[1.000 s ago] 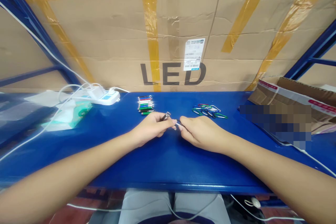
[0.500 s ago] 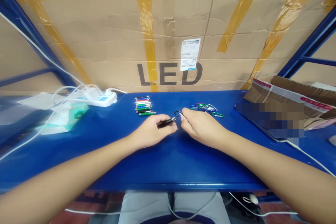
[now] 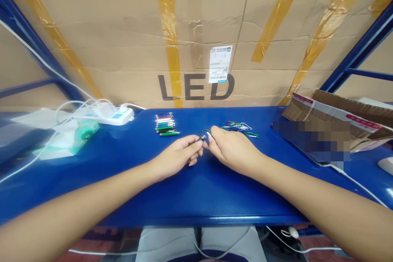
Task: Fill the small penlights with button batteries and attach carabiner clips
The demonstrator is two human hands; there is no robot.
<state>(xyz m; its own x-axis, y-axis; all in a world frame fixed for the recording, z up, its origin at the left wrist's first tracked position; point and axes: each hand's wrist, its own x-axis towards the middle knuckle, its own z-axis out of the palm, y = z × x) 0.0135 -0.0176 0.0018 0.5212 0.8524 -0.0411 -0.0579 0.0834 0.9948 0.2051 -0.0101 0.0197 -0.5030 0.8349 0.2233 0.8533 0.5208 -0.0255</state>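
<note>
My left hand (image 3: 176, 156) is closed around a small dark keychain flashlight (image 3: 199, 140), most of it hidden in the fingers. My right hand (image 3: 231, 150) pinches a dark carabiner clip (image 3: 205, 133) right at the flashlight's end, just above the blue table (image 3: 190, 188). The two hands touch at the fingertips. Behind the left hand lies a neat row of several small coloured flashlights (image 3: 165, 124). Behind the right hand lies a loose heap of coloured carabiners (image 3: 240, 128).
A white power strip (image 3: 112, 115) with cables sits at the back left, beside a pack of tissues (image 3: 72, 139). An open cardboard box (image 3: 337, 116) stands at the right. A big taped carton marked LED (image 3: 196, 41) walls off the back.
The left hand has drawn the flashlight deeper into its fingers. The right hand has brought the carabiner onto the flashlight's end, and the hands have closed together.
</note>
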